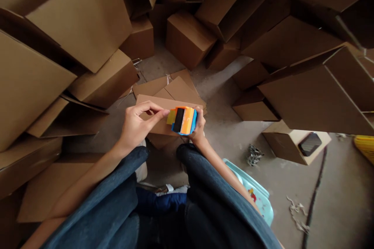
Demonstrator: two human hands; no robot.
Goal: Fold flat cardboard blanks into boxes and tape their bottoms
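My right hand is wrapped around the far side of an orange and blue tape dispenser with a black band across it. A short piece of yellowish tape sticks out from its left side. My left hand pinches at the edge of that tape with thumb and forefinger; the exact contact is small and hard to make out. Both hands are above a stack of flat cardboard pieces on the floor, between my knees.
Cardboard boxes crowd the left and far sides, and more boxes stand at the right. A phone lies on a small box. Nearer are a light blue plastic stool, a crumpled silvery piece and some string.
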